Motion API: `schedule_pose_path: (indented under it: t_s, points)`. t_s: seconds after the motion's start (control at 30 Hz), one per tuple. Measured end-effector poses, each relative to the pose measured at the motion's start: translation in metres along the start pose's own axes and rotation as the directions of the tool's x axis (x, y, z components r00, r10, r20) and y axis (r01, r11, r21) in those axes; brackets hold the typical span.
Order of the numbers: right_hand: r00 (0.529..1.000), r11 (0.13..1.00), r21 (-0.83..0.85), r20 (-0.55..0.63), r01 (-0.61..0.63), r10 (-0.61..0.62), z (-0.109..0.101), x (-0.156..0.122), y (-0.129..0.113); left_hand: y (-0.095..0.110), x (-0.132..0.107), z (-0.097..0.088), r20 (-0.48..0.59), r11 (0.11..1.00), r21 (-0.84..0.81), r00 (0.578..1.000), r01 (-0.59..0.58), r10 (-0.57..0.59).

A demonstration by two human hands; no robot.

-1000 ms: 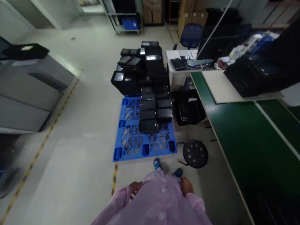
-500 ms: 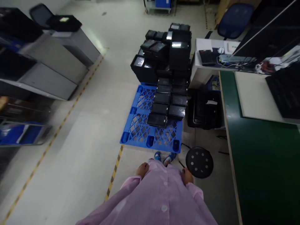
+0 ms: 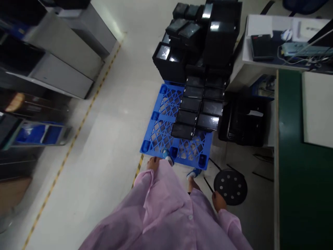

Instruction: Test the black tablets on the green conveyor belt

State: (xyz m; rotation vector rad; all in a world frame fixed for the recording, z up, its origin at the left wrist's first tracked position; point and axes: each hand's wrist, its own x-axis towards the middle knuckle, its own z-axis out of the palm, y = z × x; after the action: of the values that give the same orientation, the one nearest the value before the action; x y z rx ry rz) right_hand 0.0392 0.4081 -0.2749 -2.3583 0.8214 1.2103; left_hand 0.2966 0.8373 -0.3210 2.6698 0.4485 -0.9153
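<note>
My left hand (image 3: 153, 164) hangs beside the pink coat (image 3: 166, 205), just in front of the near edge of the blue plastic pallet (image 3: 145, 133). Its fingers look loosely curled, with nothing seen in them. Closed and bare, my right hand (image 3: 219, 201) is at the left rim of the round black stool (image 3: 230, 186); whether they touch I cannot tell. On the pallet lie black flat-screen devices (image 3: 184, 117) in two columns of low stacks. Behind them rise taller stacks of black trays (image 3: 221, 38) with similar devices on top. One blue shoe (image 3: 168, 155) overlaps the pallet's near edge.
A green-topped workbench (image 3: 293, 166) stands at the right, with black bins (image 3: 246, 121) beside it. Beyond is a white desk (image 3: 260, 26) with cables. Grey cabinets (image 3: 62, 74) and a blue-loaded cart (image 3: 39, 133) line the left, past yellow-black floor tape (image 3: 75, 139).
My view has moved forward and the pallet, stacks and bench appear nearer. My left foot has stepped to the pallet's edge. My hands have swung apart, the right one now lower, beside the stool.
</note>
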Motion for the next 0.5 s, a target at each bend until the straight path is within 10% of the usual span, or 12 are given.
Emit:
schedule_pose_path:
  t_s: [0.23, 0.5]
  points:
    - [0.998, 0.996, -0.071, 0.028, -0.053, 0.055, -0.005, -0.005, -0.083, -0.011, 0.096, -0.013, 0.218, 0.995, 0.082, 0.976, -0.048, 0.029]
    - [0.996, 0.975, -0.218, -0.062, 0.047, -0.061, -0.071, 0.037, -0.224, 0.001, 0.147, -0.045, 0.353, 0.967, 0.129, 0.922, -0.218, 0.160]
